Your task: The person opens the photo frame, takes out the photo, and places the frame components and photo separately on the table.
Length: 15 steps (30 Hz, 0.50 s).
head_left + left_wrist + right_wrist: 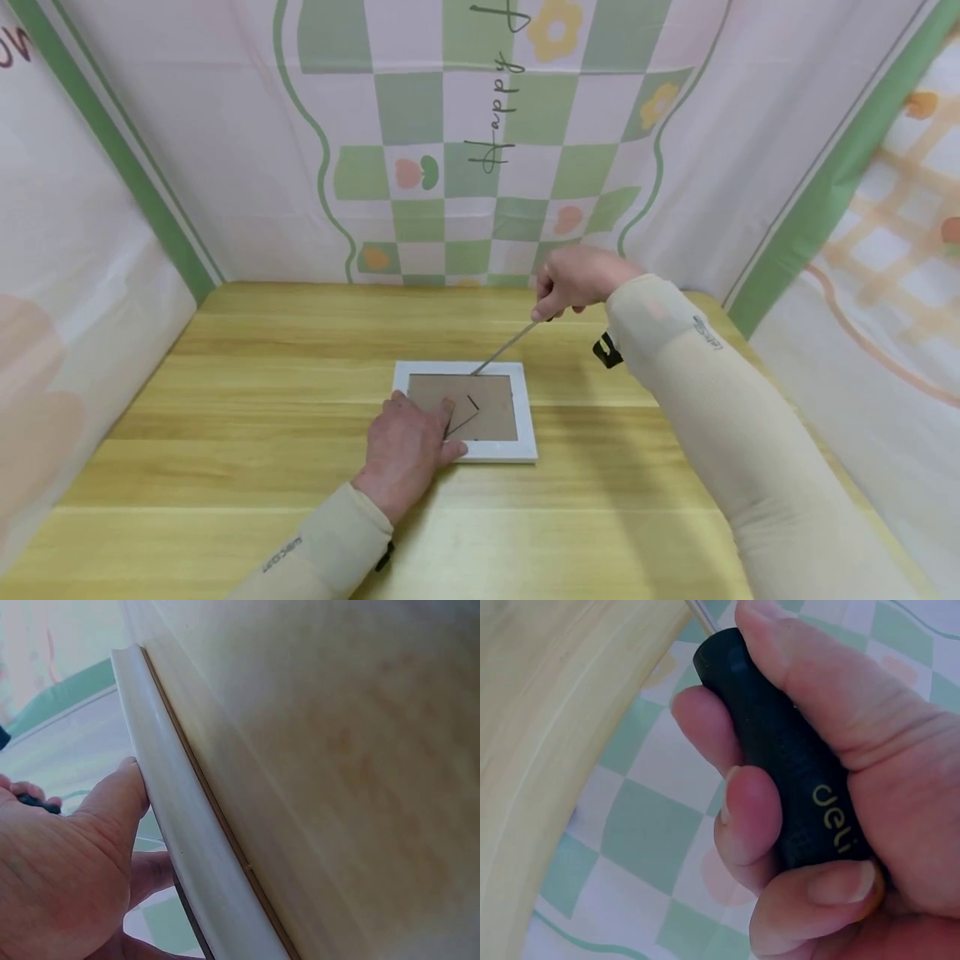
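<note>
A white picture frame (pixel 525 417) lies on the wooden table, its brown backing board (pixel 495 408) facing up. My left hand (pixel 405 450) rests on the frame's near left corner, fingers over the left bar and the board. In the left wrist view the thumb (pixel 120 787) lies against the frame's white moulding (pixel 172 780). My right hand (pixel 577 279) grips a screwdriver, whose dark handle (pixel 780 757) marked "deli" shows in the right wrist view. Its metal shaft (pixel 510 343) slants down to the left, with the tip right at the inner edge of the frame's far bar.
The wooden table (pixel 262 400) extends around the frame. Behind it hangs a green and white checked cloth (pixel 468 167), and pale curtains (pixel 90 192) enclose the sides.
</note>
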### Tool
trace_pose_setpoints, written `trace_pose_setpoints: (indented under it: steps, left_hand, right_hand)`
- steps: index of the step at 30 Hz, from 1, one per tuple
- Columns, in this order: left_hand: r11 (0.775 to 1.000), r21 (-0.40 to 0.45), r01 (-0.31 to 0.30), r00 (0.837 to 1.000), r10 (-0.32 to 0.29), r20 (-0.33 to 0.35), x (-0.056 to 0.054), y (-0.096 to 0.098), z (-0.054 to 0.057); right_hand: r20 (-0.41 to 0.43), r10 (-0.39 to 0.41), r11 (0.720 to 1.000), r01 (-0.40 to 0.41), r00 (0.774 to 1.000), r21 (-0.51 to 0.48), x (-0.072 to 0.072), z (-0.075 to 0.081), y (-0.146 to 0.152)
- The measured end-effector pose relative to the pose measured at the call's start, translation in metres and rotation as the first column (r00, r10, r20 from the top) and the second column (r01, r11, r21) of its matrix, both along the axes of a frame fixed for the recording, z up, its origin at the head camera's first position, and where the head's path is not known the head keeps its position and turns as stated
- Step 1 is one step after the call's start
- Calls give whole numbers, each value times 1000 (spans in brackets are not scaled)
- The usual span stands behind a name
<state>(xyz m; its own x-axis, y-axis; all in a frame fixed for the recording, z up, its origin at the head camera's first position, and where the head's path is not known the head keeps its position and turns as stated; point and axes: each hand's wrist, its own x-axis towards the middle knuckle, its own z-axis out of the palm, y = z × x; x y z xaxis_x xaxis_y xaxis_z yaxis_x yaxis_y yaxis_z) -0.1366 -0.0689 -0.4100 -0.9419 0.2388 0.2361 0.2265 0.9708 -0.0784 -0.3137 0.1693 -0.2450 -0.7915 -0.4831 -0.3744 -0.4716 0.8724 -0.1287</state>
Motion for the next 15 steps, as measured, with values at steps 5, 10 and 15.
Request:
trace_pose_setpoints:
  steps: [5,10,15]
  left_hand:
    - [1000,6,6,1000,-6,-27,1,0,-1]
    - [1000,26,13,1000,-13,-17,1,1,0]
    - [999,53,6,999,-8,38,1,1,2]
  right_hand:
    - [-35,-2,999,0,999,-51,12,-7,11]
    - [-82,-11,992,0,997,-126,24,-13,24]
    - [-127,-38,981,14,991,-191,37,-15,35]
